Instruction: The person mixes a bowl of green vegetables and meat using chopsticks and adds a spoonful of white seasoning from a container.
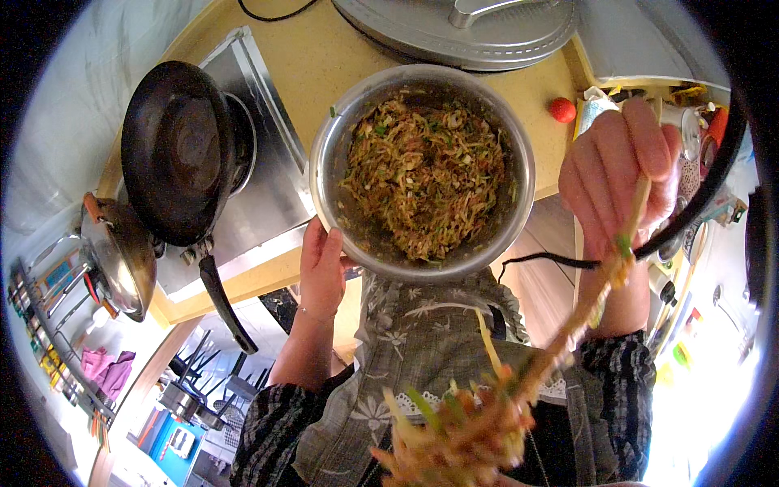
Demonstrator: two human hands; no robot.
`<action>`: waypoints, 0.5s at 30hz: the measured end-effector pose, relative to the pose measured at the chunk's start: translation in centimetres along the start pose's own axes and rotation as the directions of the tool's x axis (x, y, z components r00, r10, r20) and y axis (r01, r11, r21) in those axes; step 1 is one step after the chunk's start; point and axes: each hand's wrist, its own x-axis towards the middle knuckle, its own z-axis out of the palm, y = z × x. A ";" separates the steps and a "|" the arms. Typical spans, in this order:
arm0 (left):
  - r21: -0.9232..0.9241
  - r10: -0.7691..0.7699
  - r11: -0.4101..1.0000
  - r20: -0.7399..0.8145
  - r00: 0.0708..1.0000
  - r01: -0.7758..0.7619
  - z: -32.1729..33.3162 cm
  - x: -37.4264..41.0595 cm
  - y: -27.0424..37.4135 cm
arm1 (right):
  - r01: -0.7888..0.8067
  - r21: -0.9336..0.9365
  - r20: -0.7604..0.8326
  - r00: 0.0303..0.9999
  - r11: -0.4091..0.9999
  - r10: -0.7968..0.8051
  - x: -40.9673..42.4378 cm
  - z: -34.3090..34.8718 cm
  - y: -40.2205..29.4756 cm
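Observation:
A stainless steel bowl (321,182) holds a shredded filling mix (426,182) with green and pale bits. With thumb on the rim, my left hand (322,255) grips the bowl at its lower left. My right hand (621,164) is raised on the right, closed around wooden chopsticks (566,341) that point down toward me. A clump of the mix (468,426) clings to their far end, close to the camera and blurred. Bits of food also stick along the shaft, so I cannot tell the sticks apart.
A dark frying pan (176,152) rests tilted on the stove (274,201) at left, its handle (225,304) jutting over the counter edge. Nearby stands a steel lid (122,262). A large lidded grey appliance (462,36) occupies the back, and a small red ball-like item (562,110) lies at right.

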 end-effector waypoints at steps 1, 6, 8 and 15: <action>0.009 0.003 1.000 0.012 1.000 -0.004 -0.1 0.0 -0.1 | 0.008 -0.016 -0.038 0.999 1.000 -0.009 -0.4 -0.2 -0.1; 0.262 0.130 0.956 0.027 0.991 -0.132 -0.2 0.2 -0.1 | -0.057 -0.120 -0.254 0.967 0.991 0.025 -2.4 -2.2 0.3; 0.470 0.265 0.842 0.065 0.962 -0.264 -1.0 0.3 -1.1 | -0.149 -0.235 -0.303 0.950 0.961 0.074 -3.0 -3.7 0.4; 0.105 -0.021 0.994 -0.057 0.998 0.027 -0.2 1.5 -0.3 | -0.398 -0.805 -0.489 0.865 0.440 -0.114 -4.1 -3.5 2.4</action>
